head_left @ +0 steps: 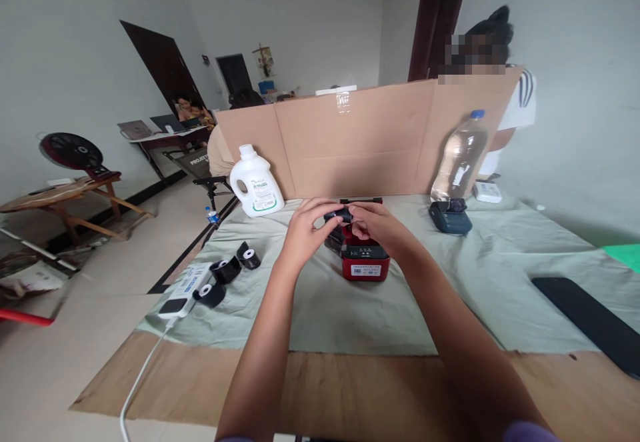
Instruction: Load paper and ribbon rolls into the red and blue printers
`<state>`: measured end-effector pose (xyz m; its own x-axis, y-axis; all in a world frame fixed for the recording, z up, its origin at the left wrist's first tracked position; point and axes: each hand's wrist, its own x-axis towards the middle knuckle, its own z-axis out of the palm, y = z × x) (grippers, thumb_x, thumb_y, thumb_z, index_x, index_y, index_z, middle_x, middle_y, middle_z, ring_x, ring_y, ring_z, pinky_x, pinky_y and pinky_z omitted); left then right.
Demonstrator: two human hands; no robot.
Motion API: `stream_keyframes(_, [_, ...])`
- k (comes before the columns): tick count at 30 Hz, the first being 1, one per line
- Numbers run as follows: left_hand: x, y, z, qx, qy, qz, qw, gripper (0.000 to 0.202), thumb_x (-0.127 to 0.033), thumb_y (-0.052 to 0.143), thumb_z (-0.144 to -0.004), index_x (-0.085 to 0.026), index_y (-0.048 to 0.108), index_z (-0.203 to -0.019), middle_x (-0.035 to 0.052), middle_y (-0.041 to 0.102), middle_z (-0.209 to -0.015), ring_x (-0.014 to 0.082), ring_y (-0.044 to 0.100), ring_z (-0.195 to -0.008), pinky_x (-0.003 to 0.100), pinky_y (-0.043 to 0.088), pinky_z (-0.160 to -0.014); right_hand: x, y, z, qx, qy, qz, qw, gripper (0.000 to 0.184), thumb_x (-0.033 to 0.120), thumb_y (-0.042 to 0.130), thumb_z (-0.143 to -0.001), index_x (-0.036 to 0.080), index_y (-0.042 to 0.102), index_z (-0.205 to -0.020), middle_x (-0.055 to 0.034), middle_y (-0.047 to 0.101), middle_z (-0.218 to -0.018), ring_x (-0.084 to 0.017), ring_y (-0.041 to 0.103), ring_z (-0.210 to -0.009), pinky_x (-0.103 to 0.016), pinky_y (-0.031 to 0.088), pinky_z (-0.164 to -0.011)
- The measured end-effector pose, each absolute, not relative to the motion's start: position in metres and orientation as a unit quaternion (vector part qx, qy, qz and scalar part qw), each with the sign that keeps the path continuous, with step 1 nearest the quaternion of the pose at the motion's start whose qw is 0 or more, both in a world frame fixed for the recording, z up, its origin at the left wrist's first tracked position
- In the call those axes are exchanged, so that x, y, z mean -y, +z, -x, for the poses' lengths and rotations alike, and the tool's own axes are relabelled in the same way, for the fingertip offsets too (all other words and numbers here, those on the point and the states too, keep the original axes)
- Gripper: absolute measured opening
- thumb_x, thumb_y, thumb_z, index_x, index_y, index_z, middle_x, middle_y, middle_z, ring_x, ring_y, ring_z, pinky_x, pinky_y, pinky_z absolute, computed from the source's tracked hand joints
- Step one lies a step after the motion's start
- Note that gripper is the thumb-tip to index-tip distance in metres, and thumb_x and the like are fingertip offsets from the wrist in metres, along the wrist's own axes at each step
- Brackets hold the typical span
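Both my hands are together over the middle of the cloth. Between thumb and fingers, my left hand grips a small black roll. My right hand pinches the roll's right end. Just below them stands a red and black portable printer with a white label on its front; its dark lid seems raised behind my fingers. The hands cover much of the printer's top. Some dark, crumpled material shows beside it on the left, partly hidden.
Several black paper rolls lie at the left beside a white power bank with a cable. A cardboard screen stands behind, with a white jug, a water bottle and a dark printer. A phone lies right.
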<state>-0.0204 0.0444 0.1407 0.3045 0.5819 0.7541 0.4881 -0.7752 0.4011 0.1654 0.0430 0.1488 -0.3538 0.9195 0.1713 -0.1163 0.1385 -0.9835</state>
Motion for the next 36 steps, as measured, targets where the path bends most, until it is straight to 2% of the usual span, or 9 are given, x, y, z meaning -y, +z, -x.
stream_keyframes(4, [-0.046,0.140,0.021,-0.328,0.512,-0.794,0.011,0.019,-0.029,0.058,-0.094,-0.027,0.075,-0.102,0.0032,0.071,-0.106,0.0206,0.063,-0.103,0.038,0.049,-0.093,-0.046,0.147,-0.164,0.581,0.564,0.352,0.469,0.026,0.043,0.067,-0.079,0.017,0.061,-0.081,-0.0032,0.061,-0.069,-0.007,0.039,-0.047,-0.024,0.022,-0.043])
stream_keyframes(9, [-0.046,0.135,0.021,-0.303,0.512,-0.803,-0.026,0.017,-0.026,0.060,-0.093,-0.026,0.074,-0.102,0.0047,0.069,-0.115,0.0199,0.060,-0.108,0.039,0.048,-0.096,-0.053,0.141,-0.167,0.538,0.575,0.348,0.508,0.026,0.043,0.068,-0.077,0.018,0.059,-0.077,-0.0019,0.057,-0.059,-0.009,0.039,-0.045,-0.025,0.025,-0.041])
stream_keyframes(14, [-0.047,0.131,0.020,-0.290,0.508,-0.809,-0.062,0.017,-0.023,0.060,-0.093,-0.025,0.074,-0.102,0.0064,0.066,-0.123,0.0201,0.059,-0.112,0.040,0.048,-0.097,-0.054,0.142,-0.168,0.534,0.576,0.346,0.513,0.025,0.041,0.064,-0.080,0.018,0.058,-0.072,-0.0042,0.060,-0.062,-0.008,0.037,-0.044,-0.025,0.024,-0.040])
stream_keyframes(20, [-0.045,0.133,0.023,-0.281,0.497,-0.817,-0.077,0.017,-0.023,0.062,-0.091,-0.026,0.075,-0.102,0.0072,0.066,-0.123,0.0214,0.060,-0.112,0.041,0.048,-0.096,-0.045,0.148,-0.168,0.577,0.564,0.336,0.485,0.030,0.045,0.069,-0.080,0.017,0.059,-0.071,0.0043,0.043,-0.048,-0.008,0.034,-0.044,-0.024,0.024,-0.043])
stream_keyframes(23, [-0.042,0.136,0.026,-0.263,0.500,-0.823,-0.061,0.015,-0.023,0.065,-0.089,-0.026,0.075,-0.100,0.0079,0.066,-0.123,0.0221,0.061,-0.112,0.041,0.049,-0.096,-0.042,0.150,-0.169,0.586,0.561,0.346,0.472,0.029,0.044,0.072,-0.078,0.016,0.065,-0.080,0.0058,0.042,-0.047,-0.008,0.034,-0.045,-0.023,0.025,-0.045])
stream_keyframes(26, [-0.040,0.139,0.027,-0.239,0.480,-0.844,-0.008,0.006,-0.027,0.072,-0.084,-0.024,0.076,-0.088,0.0085,0.066,-0.125,0.0240,0.061,-0.114,0.042,0.049,-0.097,-0.041,0.150,-0.169,0.595,0.555,0.351,0.464,0.032,0.044,0.072,-0.078,0.015,0.069,-0.090,0.0067,0.042,-0.047,-0.008,0.033,-0.046,-0.023,0.025,-0.046])
stream_keyframes(28, [-0.041,0.139,0.028,-0.228,0.480,-0.846,0.039,0.008,-0.028,0.073,-0.083,-0.022,0.074,-0.079,0.0092,0.066,-0.127,0.0246,0.062,-0.115,0.042,0.049,-0.097,-0.040,0.150,-0.168,0.598,0.544,0.354,0.469,0.033,0.044,0.071,-0.077,0.015,0.071,-0.092,0.0071,0.041,-0.046,-0.007,0.032,-0.045,-0.023,0.025,-0.046])
stream_keyframes(32, [-0.043,0.137,0.029,-0.234,0.554,-0.793,0.094,0.018,-0.027,0.071,-0.085,-0.018,0.064,-0.071,0.0112,0.068,-0.122,0.0227,0.066,-0.108,0.041,0.051,-0.094,-0.039,0.153,-0.166,0.596,0.509,0.370,0.499,0.027,0.042,0.068,-0.079,0.016,0.070,-0.085,0.0071,0.042,-0.046,-0.007,0.033,-0.044,-0.023,0.024,-0.044])
stream_keyframes(36, [-0.043,0.137,0.029,-0.258,0.583,-0.766,0.083,0.017,-0.026,0.074,-0.081,-0.019,0.058,-0.083,0.0104,0.069,-0.118,0.0213,0.066,-0.107,0.039,0.051,-0.094,-0.041,0.152,-0.167,0.588,0.480,0.373,0.534,0.025,0.040,0.063,-0.083,0.018,0.062,-0.072,0.0067,0.040,-0.045,-0.007,0.034,-0.042,-0.023,0.025,-0.043])
